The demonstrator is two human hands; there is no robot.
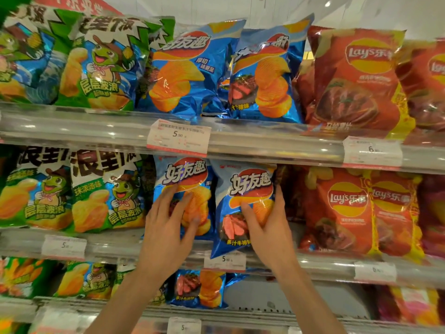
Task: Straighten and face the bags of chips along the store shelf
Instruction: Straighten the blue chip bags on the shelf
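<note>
2 blue chip bags stand side by side on the middle shelf (320,263): the left blue bag (185,179) upright, facing front; the right blue bag (243,189) tilted, its bottom corner hanging over the shelf edge. Green bags (106,189) stand left of them, red bags (342,208) right, all facing front.

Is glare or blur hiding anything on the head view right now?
Head view: ceiling-light glare streaks the clear plastic shelf rail; edges bow and blur, smearing the green chip bags; the white price tag reads 5.90, its fine print is illegible.
</note>
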